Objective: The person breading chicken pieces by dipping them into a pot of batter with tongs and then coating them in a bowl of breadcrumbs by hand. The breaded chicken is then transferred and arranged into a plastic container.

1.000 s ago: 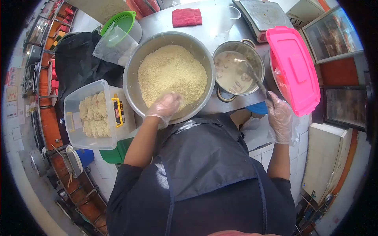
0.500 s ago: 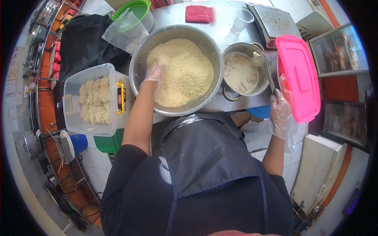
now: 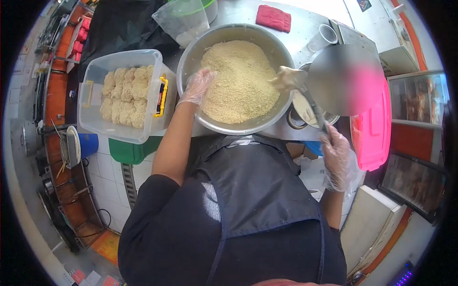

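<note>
"While the right hand (image 3: 338,152) is up near the pot (image 3: 330,118), what has it got?"

"It's clenched round the handle of a long metal utensil (image 3: 312,102). The far end carries a pale, wet-looking piece (image 3: 287,78) over the right side of the big metal bowl (image 3: 187,62)."

"And the left hand (image 3: 198,86)?"

"Inside that bowl, at its left side, with the fingers by the crumbs (image 3: 241,76). I can't tell whether it is grasping any of them. Both hands wear clear gloves."

"Where does the pot sit?"

"Just right of the bowl, on the metal surface (image 3: 238,10). Pale liquid shows inside, but the utensil and a blurred patch hide part of it."

"What's on the other side?"

"Left of the bowl there's a clear plastic container (image 3: 95,125) with a yellow latch (image 3: 161,95) on its right end. Two rows of crumb-coated pieces (image 3: 126,97) lie in it, packed side by side."

"Anything farther back?"

"A clear bag (image 3: 183,21) at the far left of the bowl, a folded red cloth (image 3: 274,18) beyond its far right side, and a clear cup (image 3: 322,38) to the right of the cloth. The pink lid (image 3: 374,133) is tilted, right of the pot."
</note>
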Demonstrator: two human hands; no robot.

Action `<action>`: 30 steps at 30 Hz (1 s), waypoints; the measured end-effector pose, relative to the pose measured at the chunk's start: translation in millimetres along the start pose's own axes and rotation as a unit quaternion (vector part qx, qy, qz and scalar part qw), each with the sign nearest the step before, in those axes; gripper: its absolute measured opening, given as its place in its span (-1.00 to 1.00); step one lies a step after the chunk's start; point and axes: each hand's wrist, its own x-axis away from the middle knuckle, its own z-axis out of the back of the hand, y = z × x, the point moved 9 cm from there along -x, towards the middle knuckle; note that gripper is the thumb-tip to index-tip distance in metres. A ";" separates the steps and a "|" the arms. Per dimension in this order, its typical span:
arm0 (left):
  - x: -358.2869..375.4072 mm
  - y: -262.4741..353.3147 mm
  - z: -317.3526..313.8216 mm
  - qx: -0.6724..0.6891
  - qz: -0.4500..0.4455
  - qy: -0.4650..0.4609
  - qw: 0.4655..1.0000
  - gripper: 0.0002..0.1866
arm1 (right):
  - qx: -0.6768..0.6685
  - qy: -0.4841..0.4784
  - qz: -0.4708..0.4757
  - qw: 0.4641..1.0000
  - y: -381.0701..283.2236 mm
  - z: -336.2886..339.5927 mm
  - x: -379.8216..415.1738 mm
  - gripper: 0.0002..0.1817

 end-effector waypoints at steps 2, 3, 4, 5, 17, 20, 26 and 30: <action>-14.9 -9.4 6.2 -0.025 -0.009 0.005 1.000 -0.23 | 0.052 -0.069 -0.001 0.996 -26.4 -30.5 -11.0 -0.57; -20.6 -12.5 8.6 -0.053 -0.020 0.008 0.998 -0.23 | 0.055 -0.072 -0.001 0.996 -33.9 -43.2 -17.7 -0.57; -20.5 -13.3 9.7 -0.050 -0.017 0.008 0.999 -0.23 | 0.130 -0.069 0.064 0.987 -48.1 -57.0 -23.3 -0.57; -20.1 -13.7 9.4 -0.039 -0.018 0.009 0.999 -0.23 | 0.205 -0.066 0.129 0.968 -60.4 -69.8 -25.7 -0.58; 10.0 -30.1 -17.5 -0.049 0.066 -0.024 0.996 -0.20 | 0.320 0.038 -0.033 0.946 -6.7 14.8 -24.8 -0.55; 41.7 -41.5 -39.8 0.093 0.161 -0.021 0.982 -0.13 | 0.377 0.019 -0.003 0.926 28.0 0.6 -34.1 -0.47; 66.6 -22.1 -51.0 0.171 0.165 -0.004 0.971 -0.07 | 0.175 0.027 0.185 0.967 -78.2 -63.8 -65.1 -0.45; -42.0 -60.1 -15.2 -0.125 -0.013 0.128 0.984 -0.19 | -0.085 -0.015 -0.028 0.996 -44.8 -148.6 -123.3 -0.42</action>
